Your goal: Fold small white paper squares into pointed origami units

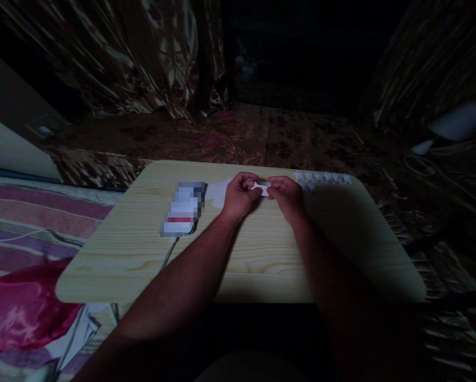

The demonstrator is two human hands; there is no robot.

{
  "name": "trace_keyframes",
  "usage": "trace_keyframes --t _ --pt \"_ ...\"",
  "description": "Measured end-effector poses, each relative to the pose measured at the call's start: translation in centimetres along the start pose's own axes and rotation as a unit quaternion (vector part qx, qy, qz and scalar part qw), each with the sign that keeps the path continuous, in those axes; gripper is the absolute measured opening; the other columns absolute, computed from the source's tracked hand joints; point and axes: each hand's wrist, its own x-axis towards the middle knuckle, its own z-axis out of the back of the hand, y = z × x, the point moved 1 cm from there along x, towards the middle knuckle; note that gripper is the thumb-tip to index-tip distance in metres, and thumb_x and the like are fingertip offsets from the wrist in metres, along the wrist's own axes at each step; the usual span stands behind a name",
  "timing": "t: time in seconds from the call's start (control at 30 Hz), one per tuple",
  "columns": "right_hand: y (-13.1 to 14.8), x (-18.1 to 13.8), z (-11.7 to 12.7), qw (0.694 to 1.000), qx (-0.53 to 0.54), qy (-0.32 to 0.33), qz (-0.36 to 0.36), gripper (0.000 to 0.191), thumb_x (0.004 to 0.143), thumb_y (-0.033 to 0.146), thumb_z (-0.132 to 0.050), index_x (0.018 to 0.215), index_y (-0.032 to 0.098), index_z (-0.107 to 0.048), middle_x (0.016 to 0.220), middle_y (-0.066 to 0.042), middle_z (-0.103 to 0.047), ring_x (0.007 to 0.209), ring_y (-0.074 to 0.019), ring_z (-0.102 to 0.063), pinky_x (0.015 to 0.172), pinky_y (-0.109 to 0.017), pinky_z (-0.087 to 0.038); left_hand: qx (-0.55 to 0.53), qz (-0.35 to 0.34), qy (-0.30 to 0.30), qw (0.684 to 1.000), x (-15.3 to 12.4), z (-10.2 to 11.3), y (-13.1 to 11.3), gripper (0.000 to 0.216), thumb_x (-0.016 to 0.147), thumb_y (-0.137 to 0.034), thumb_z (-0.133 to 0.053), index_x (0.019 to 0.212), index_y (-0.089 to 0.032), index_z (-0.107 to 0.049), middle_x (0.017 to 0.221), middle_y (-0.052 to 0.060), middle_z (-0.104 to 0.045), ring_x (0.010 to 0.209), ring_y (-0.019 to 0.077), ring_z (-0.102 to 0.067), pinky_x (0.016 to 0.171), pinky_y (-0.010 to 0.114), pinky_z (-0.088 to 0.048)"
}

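Note:
Between my two hands is a small piece of folded white paper (260,189), held above the far half of the wooden table. My left hand (240,197) pinches its left end between thumb and fingers. At the right end, the thumb and fingertips of my right hand (286,195) close on the same piece. White paper sheets (217,194) lie flat beside my left hand, partly hidden by it. Beyond my right hand, several small folded white paper pieces (327,178) stand in a row along the table's far edge, with others partly behind the hand.
A phone (182,209), its screen blurred, lies on the table (114,249) at left with a cable (169,254) running off it. A striped bed cover and a red cloth (26,307) are at left. A white lamp (460,121) stands at far right, curtains (174,58) behind.

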Motion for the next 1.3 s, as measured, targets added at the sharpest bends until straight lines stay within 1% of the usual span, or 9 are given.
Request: trace_keyframes --t 0.17,0.33,0.53,0.77,0.97,1.13,1.3 --pt "0.23 -0.14 -0.04 1.000 -0.013 -0.005 0.001 0.026 0.066 0.030 -0.074 0.089 0.020 -0.069 0.072 0.001 -0.070 0.063 -0.0149 -0.064 0.062 -0.030 -0.054 0.002 0.004 0.006 1.000 0.01 0.02 0.11 0.038 0.062 -0.019 -0.080 0.096 -0.020 -0.064 0.069 -0.005 -0.060 0.052 0.0073 -0.047 0.050 0.021 -0.035" --pt "0.33 -0.19 -0.10 1.000 -0.011 -0.001 -0.003 0.027 0.065 0.030 -0.075 0.089 0.020 -0.069 0.071 0.001 -0.069 0.064 -0.0153 -0.064 0.062 -0.030 -0.054 0.000 0.002 0.004 1.000 -0.08 -0.06 -0.01 0.034 0.061 -0.019 -0.080 0.092 -0.019 -0.064 0.067 -0.005 -0.061 0.053 0.0077 -0.049 0.051 0.021 -0.035" --pt "0.42 -0.31 -0.17 1.000 -0.016 -0.011 0.012 0.019 0.066 0.028 -0.073 0.082 0.020 -0.068 0.067 0.001 -0.068 0.062 -0.0144 -0.063 0.061 -0.029 -0.053 0.001 0.013 0.006 1.000 -0.22 -0.17 -0.18 0.031 0.062 -0.021 -0.081 0.088 -0.018 -0.065 0.066 -0.004 -0.065 0.054 0.0086 -0.052 0.052 0.022 -0.037" --pt "0.49 -0.40 -0.13 1.000 -0.023 -0.014 0.013 0.015 0.068 0.029 -0.071 0.079 0.020 -0.068 0.067 0.002 -0.068 0.062 -0.0140 -0.062 0.063 -0.029 -0.053 0.001 0.018 0.009 1.000 -0.17 -0.09 0.02 0.030 0.062 -0.023 -0.081 0.087 -0.018 -0.066 0.066 -0.003 -0.066 0.054 0.0091 -0.053 0.053 0.022 -0.038" --pt "0.26 -0.35 -0.09 1.000 -0.005 -0.008 0.023 0.016 0.069 0.028 -0.070 0.083 0.021 -0.071 0.069 0.001 -0.070 0.063 -0.0144 -0.064 0.063 -0.029 -0.053 0.009 0.017 0.004 1.000 -0.18 -0.06 -0.04 0.028 0.062 -0.023 -0.081 0.086 -0.018 -0.067 0.066 -0.003 -0.066 0.054 0.0088 -0.053 0.053 0.022 -0.038" --pt "0.30 -0.39 -0.11 1.000 -0.011 -0.010 0.019 0.018 0.068 0.029 -0.069 0.083 0.020 -0.072 0.070 0.001 -0.071 0.065 -0.0153 -0.065 0.064 -0.030 -0.054 0.003 0.017 0.001 1.000 -0.20 -0.11 -0.07 0.028 0.061 -0.022 -0.081 0.085 -0.018 -0.066 0.065 -0.003 -0.066 0.053 0.0085 -0.052 0.053 0.022 -0.038" --pt "0.32 -0.41 -0.12 1.000 -0.013 0.001 0.018 0.022 0.069 0.028 -0.068 0.089 0.020 -0.073 0.072 0.001 -0.072 0.066 -0.0151 -0.066 0.066 -0.030 -0.055 0.005 0.018 -0.004 1.000 -0.24 -0.14 -0.15 0.026 0.061 -0.020 -0.080 0.084 -0.018 -0.066 0.064 -0.003 -0.065 0.052 0.0082 -0.051 0.052 0.022 -0.038"
